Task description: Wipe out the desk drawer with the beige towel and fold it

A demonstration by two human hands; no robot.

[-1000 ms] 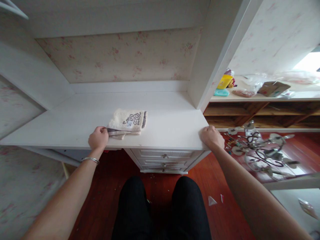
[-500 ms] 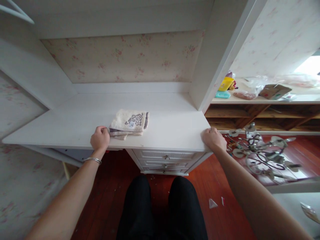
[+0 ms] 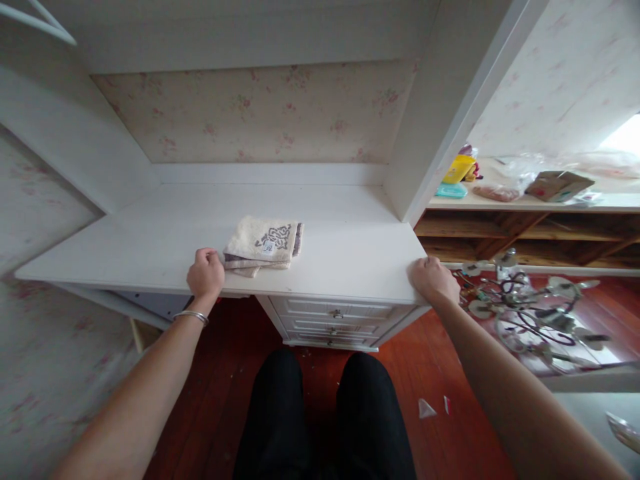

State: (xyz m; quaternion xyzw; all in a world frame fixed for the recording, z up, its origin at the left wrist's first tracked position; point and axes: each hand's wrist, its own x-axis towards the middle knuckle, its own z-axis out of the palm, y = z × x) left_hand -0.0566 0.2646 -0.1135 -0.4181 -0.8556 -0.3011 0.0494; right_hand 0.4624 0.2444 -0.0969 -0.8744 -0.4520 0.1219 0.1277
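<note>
A folded cream towel (image 3: 263,244) with a dark swirl pattern and a small label lies near the front edge of a white desk (image 3: 150,247). My left hand (image 3: 205,275), with a metal bangle at the wrist, is curled shut beside the towel's left corner and pinches that corner. My right hand (image 3: 431,280) rests curled over the desk's front right corner, gripping the edge. My black-trousered legs show below.
White drawers (image 3: 333,319) sit under the desk. To the right, a shelf (image 3: 530,203) carries a yellow container, bags and a cardboard box. A chandelier (image 3: 527,313) lies on the red wooden floor, with small scraps nearby. Floral wallpaper lines the walls.
The view has drifted slightly; both hands stay where they were, the left at the towel's corner and the right on the desk's corner.
</note>
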